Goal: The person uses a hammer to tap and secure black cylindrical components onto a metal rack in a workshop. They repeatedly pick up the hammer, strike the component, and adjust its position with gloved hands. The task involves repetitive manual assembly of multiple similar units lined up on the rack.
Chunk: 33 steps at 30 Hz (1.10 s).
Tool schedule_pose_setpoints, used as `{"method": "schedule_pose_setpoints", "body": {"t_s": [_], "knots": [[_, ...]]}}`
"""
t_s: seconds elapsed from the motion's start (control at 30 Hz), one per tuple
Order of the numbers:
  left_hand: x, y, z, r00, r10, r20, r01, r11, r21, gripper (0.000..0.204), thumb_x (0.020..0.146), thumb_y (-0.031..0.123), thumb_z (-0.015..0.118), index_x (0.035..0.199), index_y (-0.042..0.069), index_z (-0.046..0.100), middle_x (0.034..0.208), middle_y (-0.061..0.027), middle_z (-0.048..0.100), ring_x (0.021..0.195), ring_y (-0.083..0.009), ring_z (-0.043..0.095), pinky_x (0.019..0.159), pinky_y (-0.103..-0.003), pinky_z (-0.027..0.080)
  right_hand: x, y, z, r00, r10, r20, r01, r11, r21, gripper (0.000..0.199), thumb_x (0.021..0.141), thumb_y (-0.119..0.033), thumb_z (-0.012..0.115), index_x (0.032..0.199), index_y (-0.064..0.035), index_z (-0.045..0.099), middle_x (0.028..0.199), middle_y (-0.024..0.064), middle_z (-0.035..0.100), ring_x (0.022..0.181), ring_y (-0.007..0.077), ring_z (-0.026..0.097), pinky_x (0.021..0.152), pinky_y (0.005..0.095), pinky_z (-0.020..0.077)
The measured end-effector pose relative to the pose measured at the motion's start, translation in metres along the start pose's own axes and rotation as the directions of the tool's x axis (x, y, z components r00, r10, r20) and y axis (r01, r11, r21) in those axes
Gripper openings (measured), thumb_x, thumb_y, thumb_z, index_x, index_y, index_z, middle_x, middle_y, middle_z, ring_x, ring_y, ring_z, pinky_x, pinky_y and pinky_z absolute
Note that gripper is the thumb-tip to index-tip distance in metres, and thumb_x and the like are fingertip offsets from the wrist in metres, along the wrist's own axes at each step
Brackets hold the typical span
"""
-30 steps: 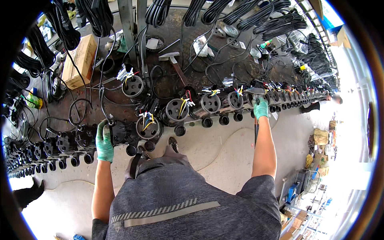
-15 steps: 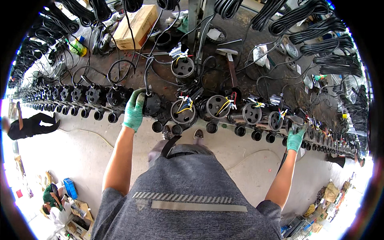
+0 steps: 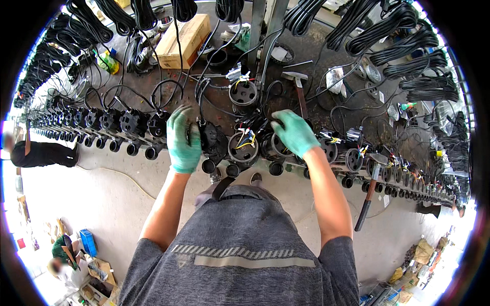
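Note:
My left hand [image 3: 184, 142], in a green glove, is raised beside a closed black round housing [image 3: 212, 138] with a cable on top. Its fingers are apart, somewhat blurred, and hold nothing. To the right, my gloved right hand [image 3: 296, 133] hovers over an open round housing [image 3: 270, 148] and partly hides it; its fingers are stretched out and empty. Between the hands stands another open housing [image 3: 243, 146] with yellow, blue and white wires sticking out. A hammer [image 3: 371, 188] rests on the row at the right, its handle hanging over the bench edge.
Closed housings [image 3: 109, 120] line the bench edge at left, open ones [image 3: 353, 159] at right. A second hammer [image 3: 300, 92], a cardboard box [image 3: 182, 42] and a loose housing [image 3: 243, 93] lie farther back. Cable bundles [image 3: 377, 30] hang above. Another person [image 3: 43, 154] is at far left.
My right hand has let go of the hammer at the right and moved left, over the open housings. My left hand has come off the closed housing's top and sits just left of it.

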<state>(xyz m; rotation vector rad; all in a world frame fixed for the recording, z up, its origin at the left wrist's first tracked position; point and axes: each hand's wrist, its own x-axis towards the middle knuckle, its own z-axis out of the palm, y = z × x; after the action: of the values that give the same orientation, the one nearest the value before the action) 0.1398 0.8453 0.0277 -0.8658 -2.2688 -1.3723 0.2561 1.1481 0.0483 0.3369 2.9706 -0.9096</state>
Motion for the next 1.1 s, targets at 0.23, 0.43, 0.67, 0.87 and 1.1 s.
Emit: {"method": "schedule_pose_setpoints", "body": {"t_s": [0.23,0.43,0.67,0.87,1.1], "knots": [[0.013,0.068,0.013,0.957,0.039,0.286,0.017,0.982,-0.191,0.033,0.092,-0.004,0.060,0.125,-0.001,0.063,0.116,-0.0163,0.069,0.104,-0.0292,0.069,0.094,-0.035,0.054,0.128,0.071,0.082,0.885,0.344,0.316,-0.415,0.889,0.196,0.045,0.099,-0.037,0.063,0.126,-0.0008,0.067,0.116,0.0244,0.072,0.112,0.0408,0.067,0.095,0.0445,0.0508],[0.023,0.059,0.041,0.888,-0.182,0.422,0.257,0.958,-0.127,0.037,0.096,0.009,0.065,0.132,0.000,0.059,0.115,-0.0184,0.072,0.105,-0.0265,0.072,0.093,-0.035,0.055,0.099,0.034,0.046,0.974,0.226,-0.010,-0.200,0.882,0.426,0.039,0.097,-0.035,0.067,0.114,-0.0003,0.072,0.103,0.0230,0.074,0.094,0.0338,0.070,0.087,0.0410,0.0513],[0.064,0.052,0.078,0.643,-0.352,0.680,0.330,0.929,0.168,0.050,0.094,0.038,0.070,0.125,0.001,0.060,0.112,-0.0267,0.071,0.105,-0.0403,0.068,0.086,-0.045,0.055,0.054,-0.073,-0.013,0.972,-0.043,-0.231,0.063,0.995,0.081,0.026,0.088,-0.036,0.073,0.094,-0.0105,0.078,0.086,0.0178,0.073,0.085,0.0381,0.071,0.078,0.0472,0.0560],[0.077,0.028,0.061,0.537,-0.327,0.777,0.505,0.863,0.015,0.034,0.105,0.026,0.061,0.122,-0.003,0.065,0.103,-0.0053,0.072,0.091,-0.0098,0.061,0.083,-0.030,0.053,0.036,-0.086,-0.013,0.936,-0.111,-0.335,0.201,0.948,0.247,0.023,0.092,-0.029,0.069,0.094,-0.0068,0.075,0.092,0.0191,0.073,0.090,0.0397,0.069,0.082,0.0469,0.0553],[0.100,0.011,0.068,0.230,-0.428,0.874,0.888,0.460,-0.008,0.025,0.105,0.019,0.061,0.124,0.005,0.068,0.106,-0.0035,0.074,0.089,-0.0118,0.070,0.081,-0.029,0.058,-0.029,-0.035,0.055,0.947,0.270,-0.174,-0.069,0.699,0.711,0.043,0.086,0.007,0.061,0.129,0.0044,0.059,0.119,0.0219,0.070,0.112,0.0320,0.068,0.098,0.0402,0.0530]]}}
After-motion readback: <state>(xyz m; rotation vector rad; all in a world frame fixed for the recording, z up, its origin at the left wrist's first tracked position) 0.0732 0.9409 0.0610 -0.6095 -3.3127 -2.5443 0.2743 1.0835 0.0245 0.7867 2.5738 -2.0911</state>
